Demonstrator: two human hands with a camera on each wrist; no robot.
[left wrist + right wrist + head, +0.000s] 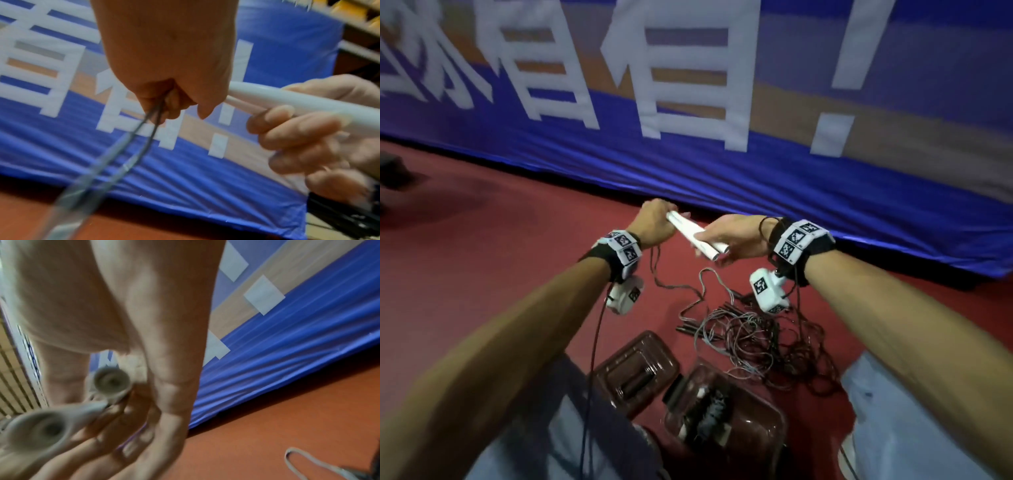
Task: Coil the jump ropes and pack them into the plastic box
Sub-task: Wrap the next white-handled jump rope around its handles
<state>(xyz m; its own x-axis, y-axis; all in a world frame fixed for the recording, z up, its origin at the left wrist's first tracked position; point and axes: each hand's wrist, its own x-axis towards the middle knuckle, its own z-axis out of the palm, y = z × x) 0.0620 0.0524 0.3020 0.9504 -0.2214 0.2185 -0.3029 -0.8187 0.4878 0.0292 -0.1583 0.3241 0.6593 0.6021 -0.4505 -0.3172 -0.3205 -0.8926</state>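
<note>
Both hands hold one jump rope up over the red floor. Its two white handles (685,228) lie side by side between the hands. My left hand (654,222) grips their far tips together with the thin grey cords (144,126), which hang from the fist. My right hand (736,236) curls its fingers (298,131) round the handles' thick ends (111,381). The cord (654,267) drops to a tangle of ropes (756,339) on the floor. A clear plastic box (767,435) near my knees holds a coiled rope.
A second clear plastic piece (640,342), box or lid I cannot tell, lies left of the box with a dark handle in it. A blue banner (791,178) hangs just beyond the hands. My knees in light jeans (893,428) flank the box.
</note>
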